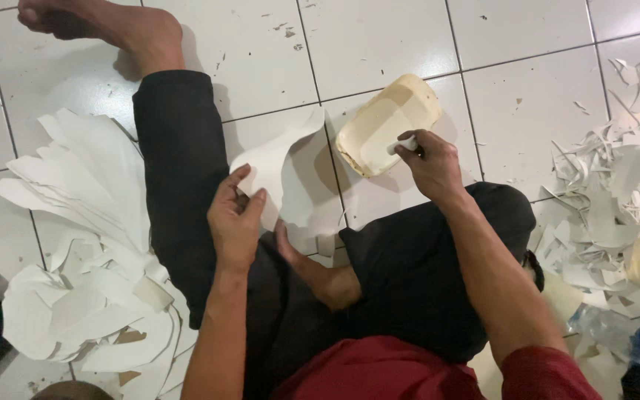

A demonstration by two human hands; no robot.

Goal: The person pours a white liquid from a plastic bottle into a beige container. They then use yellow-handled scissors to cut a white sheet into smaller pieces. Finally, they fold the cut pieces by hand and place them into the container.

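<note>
My left hand pinches a white, curved, cut-out sheet of thin card just left of the frame's centre, thumb on its near face and fingers curled behind its lower edge, so that the sheet stands up off the floor and leans toward the top of the frame. My right hand, right of centre, is clenched around a small white stick-like applicator, its tip resting inside the shallow, cream-coloured, rounded-rectangular plastic tub that lies tilted on the white floor tiles just above that hand. Whether the tub holds paste I cannot tell; its inside looks pale and smooth.

I judge this to be the loading step: the applicator is at the tub while the sheet waits, held ready. The next move, as I read it, calls for bringing the applicator across to the sheet's edge while the left grip keeps the card steady and not creased.

Further out, I sit on the floor in black trousers, one leg stretched toward the upper left, the other folded under me. A fanned stack of similar white card cut-outs lies at the left, and a heap of white paper offcuts spreads along the right edge.
</note>
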